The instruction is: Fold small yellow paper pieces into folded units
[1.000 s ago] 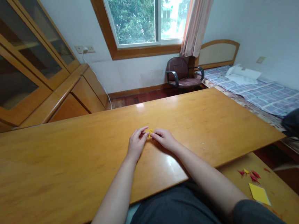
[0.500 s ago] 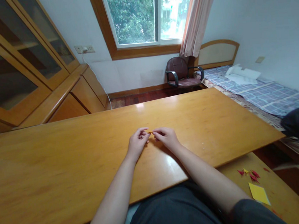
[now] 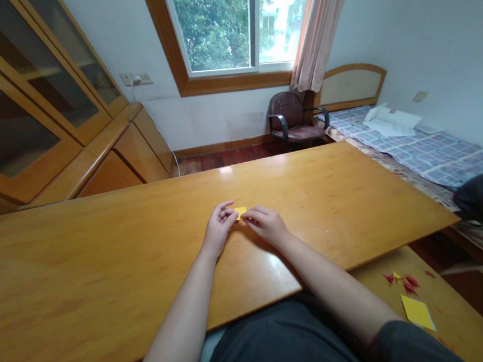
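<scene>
Both arms (image 3: 175,319) are stretched forward, converging. Left hand (image 3: 219,228) is held half-curled; right hand (image 3: 267,224) is turned inward, fingertips (image 3: 247,215) gathered.

1 head view, facing forward-down across table (image 3: 165,232).

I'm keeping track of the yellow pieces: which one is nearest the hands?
The yellow square between the left hand and right hand; the yellow sheet and small yellow piece lie on the side table.

Small, squarish yellow paper (image 3: 240,210) sits between left hand (image 3: 218,228) and right hand (image 3: 269,224).
</scene>
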`<state>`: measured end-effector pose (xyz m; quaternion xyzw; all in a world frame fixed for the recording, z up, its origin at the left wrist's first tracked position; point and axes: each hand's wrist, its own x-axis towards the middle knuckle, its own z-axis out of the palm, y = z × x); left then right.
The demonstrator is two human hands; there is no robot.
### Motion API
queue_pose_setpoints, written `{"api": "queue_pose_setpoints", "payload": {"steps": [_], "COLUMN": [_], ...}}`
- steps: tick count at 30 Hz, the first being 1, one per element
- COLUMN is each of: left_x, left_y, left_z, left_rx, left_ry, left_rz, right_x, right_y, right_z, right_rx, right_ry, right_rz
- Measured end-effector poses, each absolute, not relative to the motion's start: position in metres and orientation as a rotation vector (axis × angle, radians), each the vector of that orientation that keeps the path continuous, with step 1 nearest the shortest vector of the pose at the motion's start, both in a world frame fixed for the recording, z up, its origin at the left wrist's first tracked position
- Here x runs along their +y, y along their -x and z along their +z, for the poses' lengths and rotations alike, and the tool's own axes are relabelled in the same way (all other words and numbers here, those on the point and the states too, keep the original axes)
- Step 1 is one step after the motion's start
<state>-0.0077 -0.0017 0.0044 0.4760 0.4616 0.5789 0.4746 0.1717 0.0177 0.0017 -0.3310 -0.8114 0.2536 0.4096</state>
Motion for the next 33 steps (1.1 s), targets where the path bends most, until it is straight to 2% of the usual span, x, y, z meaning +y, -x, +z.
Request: {"api": "queue_pose_setpoints", "payload": {"steps": [18,33], "left_x": [0.0006,0.0031], "left_y": [0.0067,0.008], "left_z": [0.0015,-0.0012], "left_rx": [1.108,1.081], "left_ry": [-1.077,-1.007], "left_rz": [1.473,1.473], "right_x": [0.0162,0.0161], "right_y": [-0.1694,-0.1724], "right_z": [0.0027,0.0065], "right_rx": [-2.025,-2.024], "right_ry": [0.704,0.755], "right_rz": [0.768,0.735]}}
